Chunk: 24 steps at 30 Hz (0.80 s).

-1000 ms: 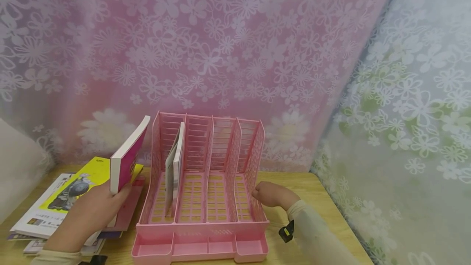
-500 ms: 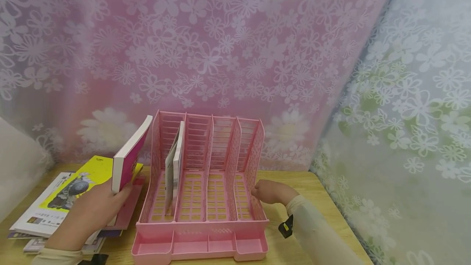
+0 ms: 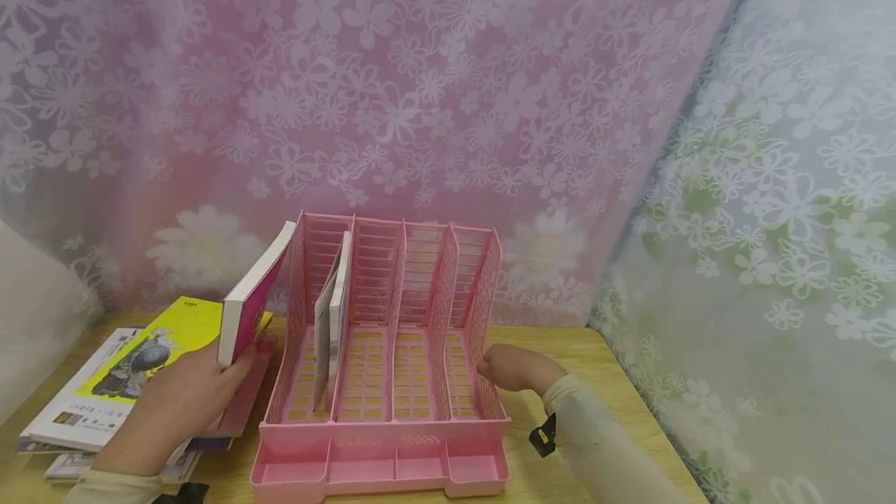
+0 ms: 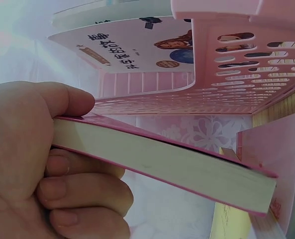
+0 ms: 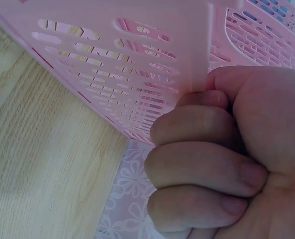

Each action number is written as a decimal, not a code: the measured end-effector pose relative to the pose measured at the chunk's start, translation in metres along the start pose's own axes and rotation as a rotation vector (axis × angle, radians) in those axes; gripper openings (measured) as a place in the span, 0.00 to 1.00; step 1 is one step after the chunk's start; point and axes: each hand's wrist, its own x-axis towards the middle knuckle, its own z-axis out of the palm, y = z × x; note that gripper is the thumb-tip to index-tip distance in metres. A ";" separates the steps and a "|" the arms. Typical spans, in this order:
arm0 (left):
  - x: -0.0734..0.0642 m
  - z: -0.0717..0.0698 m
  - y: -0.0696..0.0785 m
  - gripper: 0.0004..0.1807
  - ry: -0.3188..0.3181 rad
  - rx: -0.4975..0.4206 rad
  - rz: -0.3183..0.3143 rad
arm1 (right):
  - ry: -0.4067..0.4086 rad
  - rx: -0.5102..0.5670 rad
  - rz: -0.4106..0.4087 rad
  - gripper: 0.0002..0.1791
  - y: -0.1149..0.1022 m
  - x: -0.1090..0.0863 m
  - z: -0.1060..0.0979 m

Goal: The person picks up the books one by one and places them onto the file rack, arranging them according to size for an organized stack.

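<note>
My left hand (image 3: 175,399) holds a thick book (image 3: 253,309) with a magenta cover and white pages. In the left wrist view the thumb lies over one cover of the book (image 4: 167,164) and the fingers curl under the other. The book stands upright and tilted, just left of a pink desktop file rack (image 3: 381,434). My right hand (image 3: 521,368) pinches the edge of the rack's right side panel (image 5: 112,55), its other fingers curled in. Inside the leftmost slot a thin book (image 3: 339,317) leans upright against the divider, a picture cover facing left.
Several books lie stacked at the left, a yellow-covered book (image 3: 189,325) on top of a white one (image 3: 77,418). A pink-covered book (image 3: 248,399) lies beside them, close to the rack. The wooden table (image 3: 560,341) meets a floral curtain (image 3: 420,99) behind.
My left hand has brought the magenta book a little to the right, nearer the rack's left side, and the book leans more. The right hand stays at the rack's panel.
</note>
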 end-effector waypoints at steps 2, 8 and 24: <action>0.000 0.000 0.001 0.44 0.000 -0.002 0.004 | 0.000 0.002 -0.007 0.24 0.002 0.001 0.000; -0.002 0.001 0.002 0.47 0.034 0.015 0.029 | 0.006 0.012 -0.007 0.24 0.004 0.004 0.002; -0.002 0.002 0.000 0.41 0.288 0.001 -0.004 | 0.012 -0.029 -0.052 0.22 0.005 0.005 0.002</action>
